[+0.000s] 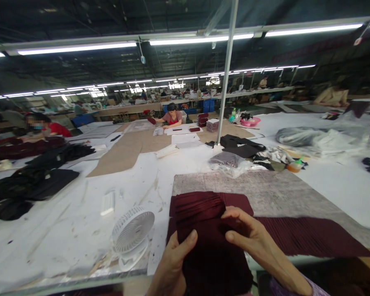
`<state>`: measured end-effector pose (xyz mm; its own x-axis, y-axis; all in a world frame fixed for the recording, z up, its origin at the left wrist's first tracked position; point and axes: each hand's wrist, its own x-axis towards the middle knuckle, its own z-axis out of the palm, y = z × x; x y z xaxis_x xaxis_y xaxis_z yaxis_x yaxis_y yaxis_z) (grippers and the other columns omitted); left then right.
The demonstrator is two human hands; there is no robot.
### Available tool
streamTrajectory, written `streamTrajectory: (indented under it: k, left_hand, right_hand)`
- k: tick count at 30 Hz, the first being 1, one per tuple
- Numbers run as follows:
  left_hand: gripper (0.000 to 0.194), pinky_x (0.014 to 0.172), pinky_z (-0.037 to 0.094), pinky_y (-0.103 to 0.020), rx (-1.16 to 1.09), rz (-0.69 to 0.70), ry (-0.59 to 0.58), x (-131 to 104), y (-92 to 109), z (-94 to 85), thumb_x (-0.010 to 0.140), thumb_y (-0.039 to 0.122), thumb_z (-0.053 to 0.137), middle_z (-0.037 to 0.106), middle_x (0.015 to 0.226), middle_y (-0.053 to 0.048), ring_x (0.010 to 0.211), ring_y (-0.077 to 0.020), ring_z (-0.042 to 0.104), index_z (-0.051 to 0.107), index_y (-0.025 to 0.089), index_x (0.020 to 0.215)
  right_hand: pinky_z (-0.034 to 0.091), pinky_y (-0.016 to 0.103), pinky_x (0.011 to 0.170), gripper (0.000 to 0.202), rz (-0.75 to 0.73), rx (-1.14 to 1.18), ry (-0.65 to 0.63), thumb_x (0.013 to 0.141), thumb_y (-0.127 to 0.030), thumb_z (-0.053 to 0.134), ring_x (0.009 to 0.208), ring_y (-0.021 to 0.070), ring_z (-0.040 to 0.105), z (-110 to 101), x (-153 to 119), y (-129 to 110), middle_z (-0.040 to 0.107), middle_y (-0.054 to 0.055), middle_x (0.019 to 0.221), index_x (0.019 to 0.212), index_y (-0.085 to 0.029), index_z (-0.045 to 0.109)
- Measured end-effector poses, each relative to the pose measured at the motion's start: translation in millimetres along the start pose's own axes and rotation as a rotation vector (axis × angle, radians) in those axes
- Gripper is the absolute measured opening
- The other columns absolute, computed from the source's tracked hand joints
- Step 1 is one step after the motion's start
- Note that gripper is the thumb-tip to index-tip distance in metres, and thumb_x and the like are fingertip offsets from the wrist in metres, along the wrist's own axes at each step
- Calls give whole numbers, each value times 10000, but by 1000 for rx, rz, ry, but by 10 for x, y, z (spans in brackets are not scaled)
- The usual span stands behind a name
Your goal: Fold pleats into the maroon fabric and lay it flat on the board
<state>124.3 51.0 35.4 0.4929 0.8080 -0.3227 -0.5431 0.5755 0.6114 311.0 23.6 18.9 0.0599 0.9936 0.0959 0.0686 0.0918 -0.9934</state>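
maroon fabric (215, 246), lower part indistinct

One white fan (134, 231) stands on one near worktop (89, 230), with one small white block (107, 202) just beyond it, slightly left. Right of the fan are one held bundle of dark red cloth (216, 259), one fanned-out dark red row (308, 236) and one grey sheet (274, 185); the layers are too tight to count. Beyond the fan, to its right, are one upright pole (226, 74), one pink basin (249, 122) and one green-tipped bottle (295, 166). Five light tubes (200, 40) show in the nearest row above the fan. One person in red (59, 130) is beyond the fan's left, another person (172, 118) beyond its right; more distant people are too blurred to count.
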Motion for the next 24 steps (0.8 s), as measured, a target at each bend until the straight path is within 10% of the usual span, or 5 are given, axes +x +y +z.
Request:
streamTrajectory:
  k: [13, 24]
  left_hand:
    - [539, 1019, 396, -496, 32, 12, -47, -112, 22, -96, 723, 221, 715, 737, 1006, -127, 1075, -326, 617, 580, 167, 1242]
    - [542, 1040, 381, -455, -26, -7, -10, -129, -2, -192, 767, 211, 675, 736, 1029, -97, 1095, -291, 609, 532, 205, 1290]
  right_hand:
    - [381, 226, 577, 208, -61, -102, 201, 753, -344, 661, 640, 128, 461, 282, -11, 19, 484, -24, 685, 652, -191, 563]
    - [477, 251, 691, 231, -45, -49, 188, 772, -351, 661, 798, 167, 569, 333, -65, 12, 596, 12, 915, 961, -244, 582]
